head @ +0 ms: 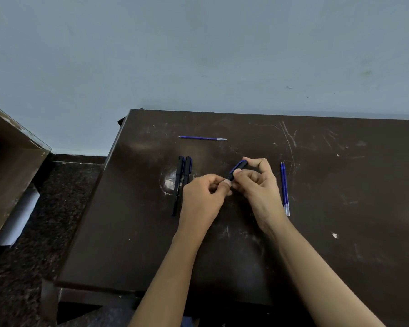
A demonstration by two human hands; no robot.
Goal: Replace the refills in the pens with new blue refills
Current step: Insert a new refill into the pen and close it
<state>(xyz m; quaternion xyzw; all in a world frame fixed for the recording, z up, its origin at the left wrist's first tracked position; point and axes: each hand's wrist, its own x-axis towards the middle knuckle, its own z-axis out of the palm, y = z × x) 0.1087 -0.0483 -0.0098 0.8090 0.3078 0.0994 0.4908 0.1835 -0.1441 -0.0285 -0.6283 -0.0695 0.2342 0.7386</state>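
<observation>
Both hands hold one black-and-blue pen (237,169) above the middle of the dark table (340,185). My left hand (204,197) pinches its lower end, and my right hand (257,182) grips its capped upper part. Most of the barrel is hidden by fingers. Two more black pens (181,182) lie side by side just left of my left hand. Two blue refills (284,187) lie parallel to the right of my right hand. A single blue refill (202,138) lies crosswise farther back.
The scratched table's left edge (92,208) runs diagonally above a dark speckled floor (45,220). A brown wooden unit (7,161) stands at the far left. A grey wall (198,55) rises right behind the table.
</observation>
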